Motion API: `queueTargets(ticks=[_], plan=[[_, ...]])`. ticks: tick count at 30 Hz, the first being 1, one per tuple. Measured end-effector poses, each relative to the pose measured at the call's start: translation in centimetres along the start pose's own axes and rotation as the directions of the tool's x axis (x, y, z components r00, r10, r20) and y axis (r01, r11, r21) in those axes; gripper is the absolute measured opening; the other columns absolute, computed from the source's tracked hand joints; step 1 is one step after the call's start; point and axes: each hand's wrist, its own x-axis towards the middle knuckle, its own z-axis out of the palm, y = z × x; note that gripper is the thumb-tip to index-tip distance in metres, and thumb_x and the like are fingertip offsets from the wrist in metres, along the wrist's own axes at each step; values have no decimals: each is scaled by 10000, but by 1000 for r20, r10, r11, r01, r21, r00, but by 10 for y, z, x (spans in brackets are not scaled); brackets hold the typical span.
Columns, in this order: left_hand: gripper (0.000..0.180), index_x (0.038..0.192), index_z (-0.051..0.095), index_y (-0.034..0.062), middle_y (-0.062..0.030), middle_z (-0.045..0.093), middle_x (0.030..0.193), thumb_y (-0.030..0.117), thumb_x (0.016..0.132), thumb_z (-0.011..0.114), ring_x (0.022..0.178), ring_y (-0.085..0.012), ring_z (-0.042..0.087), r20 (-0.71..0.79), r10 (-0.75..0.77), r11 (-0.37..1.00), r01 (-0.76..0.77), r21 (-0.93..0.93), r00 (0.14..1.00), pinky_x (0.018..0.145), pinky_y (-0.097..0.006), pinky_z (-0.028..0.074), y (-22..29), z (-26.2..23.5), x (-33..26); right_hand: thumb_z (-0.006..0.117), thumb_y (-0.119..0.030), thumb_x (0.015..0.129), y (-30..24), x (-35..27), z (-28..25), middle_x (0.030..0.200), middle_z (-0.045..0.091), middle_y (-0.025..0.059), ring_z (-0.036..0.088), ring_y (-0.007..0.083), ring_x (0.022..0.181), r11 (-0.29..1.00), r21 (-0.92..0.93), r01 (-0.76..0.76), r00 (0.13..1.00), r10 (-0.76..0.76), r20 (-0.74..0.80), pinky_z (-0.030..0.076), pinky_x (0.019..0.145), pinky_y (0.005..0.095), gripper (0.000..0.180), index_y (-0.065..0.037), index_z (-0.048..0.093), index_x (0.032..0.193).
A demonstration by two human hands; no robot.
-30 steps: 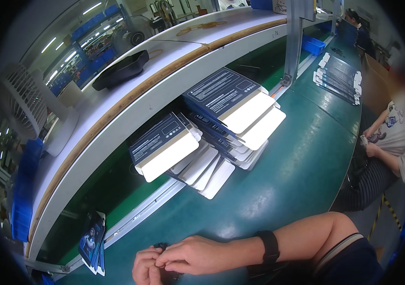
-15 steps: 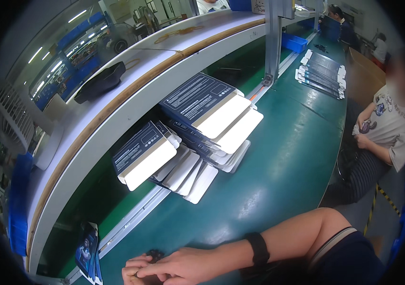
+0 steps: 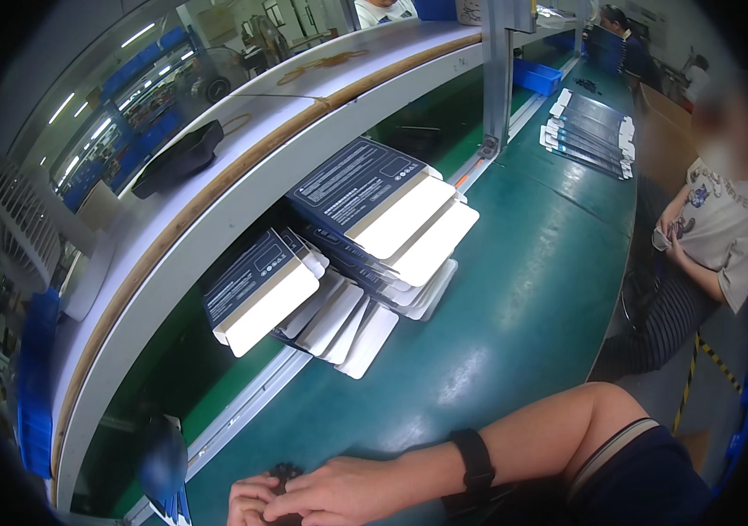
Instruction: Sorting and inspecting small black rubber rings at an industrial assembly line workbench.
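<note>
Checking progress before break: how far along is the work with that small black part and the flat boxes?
Done: nothing finished shows. In hand: both hands, left hand and right hand, close over a small black part at the near edge of the green bench. Left: two piles of flat blue-and-white boxes lie unfolded, and another stack waits farther along.

Bare forearms, no gloves on left hand [image 3: 251,501] or right hand [image 3: 339,491]; black band [image 3: 477,458] snug round the right wrist (watch face not visible); dark navy short sleeve [image 3: 646,465] with pale striped trim at the hem
</note>
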Motion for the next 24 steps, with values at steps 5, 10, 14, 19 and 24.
queueTargets(ticks=[5,10,14,19,24], plan=[[430,827,530,7,-141,538,1003,389,1017,479,1067,-293,537,14,25,999,-25,-30,1000,958,-443,422,-4,2,2,625,-137,854,1,0,2,948,665,140,650,335,869,1000,-21,-5,999,4,-47,519,744,416,276,-125,645,1129],[404,794,497,20,-136,519,992,356,1018,489,1039,-280,538,27,11,998,-9,-61,1000,939,-426,432,-10,-2,-2,630,-143,830,1,0,5,918,670,143,649,338,868,996,-84,-14,999,11,-45,517,733,422,251,-112,664,1076],[323,851,498,23,-139,530,1010,297,1022,487,967,-247,555,44,1,1000,-1,7,999,883,-376,466,-9,-4,-4,633,-143,823,1,-2,8,907,665,155,641,358,846,987,-162,1,999,7,45,511,723,445,250,-103,647,1069],[290,1000,487,17,-140,565,1064,306,1019,490,885,-192,577,-40,-160,987,160,-13,986,787,-309,495,-17,-7,-9,639,-115,819,9,-3,13,908,653,192,639,374,855,984,-138,116,992,-121,-30,508,719,461,322,-100,601,1138],[298,1112,482,29,-130,559,1095,315,1029,471,879,-193,582,-22,-63,996,61,-72,998,753,-324,509,-28,-12,-14,628,-86,827,1,-2,4,918,650,208,646,380,855,999,49,10,996,-6,-83,506,711,455,465,-96,537,1283]])
